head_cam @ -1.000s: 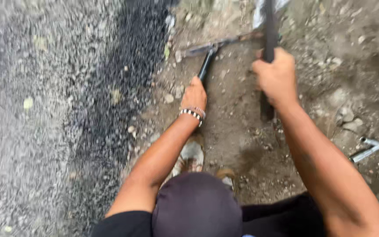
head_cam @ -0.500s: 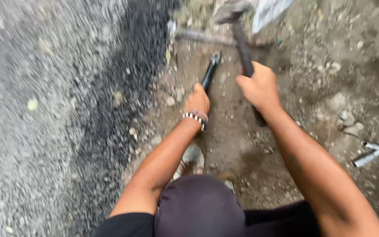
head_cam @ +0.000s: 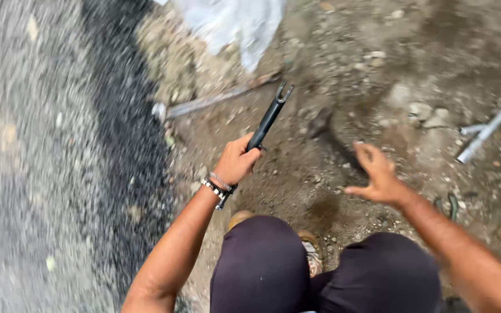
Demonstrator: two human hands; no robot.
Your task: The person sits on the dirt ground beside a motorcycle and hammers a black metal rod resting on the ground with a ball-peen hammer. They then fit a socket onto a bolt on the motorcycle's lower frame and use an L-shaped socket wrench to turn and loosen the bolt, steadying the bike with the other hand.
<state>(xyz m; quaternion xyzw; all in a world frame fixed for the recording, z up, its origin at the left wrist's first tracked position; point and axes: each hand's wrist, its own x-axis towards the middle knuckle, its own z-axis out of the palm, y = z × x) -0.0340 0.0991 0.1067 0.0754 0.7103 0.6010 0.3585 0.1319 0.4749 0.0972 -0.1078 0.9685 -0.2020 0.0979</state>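
My left hand [head_cam: 236, 162] is closed around a black pry bar [head_cam: 271, 115] whose forked tip points up and away over the dirt. A beaded bracelet [head_cam: 215, 186] sits on that wrist. My right hand [head_cam: 378, 174] hovers with its fingers spread and nothing in it. Just beyond it a hammer [head_cam: 329, 132] shows as a dark blur low over the soil, apart from the hand. My knees in dark trousers [head_cam: 262, 266] fill the bottom of the view.
Grey and black asphalt [head_cam: 59, 162] runs along the left. A rusty metal rod [head_cam: 210, 104] lies across the dirt, a white plastic sheet [head_cam: 233, 23] at the top. A grey pipe [head_cam: 488, 133] lies at right. Stones are scattered about.
My right hand swung the hammer down and let it go; the hand is now open. My left hand has lifted the pry bar, and the view has dropped to my knees.
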